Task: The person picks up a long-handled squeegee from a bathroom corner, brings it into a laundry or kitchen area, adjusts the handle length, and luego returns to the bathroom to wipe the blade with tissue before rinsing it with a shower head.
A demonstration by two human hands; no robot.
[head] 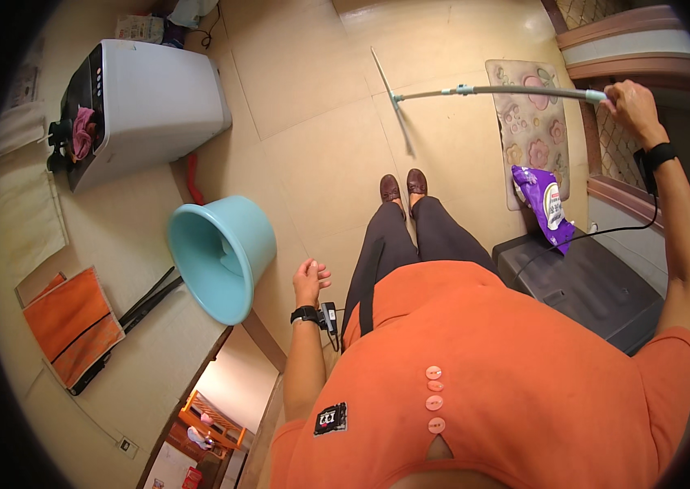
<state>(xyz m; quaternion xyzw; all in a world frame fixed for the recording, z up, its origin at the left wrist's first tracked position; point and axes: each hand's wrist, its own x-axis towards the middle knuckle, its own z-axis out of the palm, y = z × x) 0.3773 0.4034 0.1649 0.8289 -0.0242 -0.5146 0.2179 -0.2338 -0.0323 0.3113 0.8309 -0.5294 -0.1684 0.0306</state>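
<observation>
My right hand [631,110] is closed around the light-blue end grip of a long-handled floor wiper [504,90]. Its grey pole crosses above a floral mat, and its thin T-shaped head [394,101] is over the pale floor beyond my shoes. Whether that head is a squeegee or a flat mop I cannot tell. My left hand [309,284] hangs free beside my left thigh, fingers loosely bent and holding nothing. Nearest to it stands a light-blue plastic tub [259,235], its wide mouth facing up. Both wrists wear black straps with small devices.
At the left is a white washing machine [161,104] with a pink cloth [82,134] on top. At the right are the floral mat [513,131], a purple packet [540,198] and a dark-grey box [571,287]. A black cable [614,229] runs from my right wrist.
</observation>
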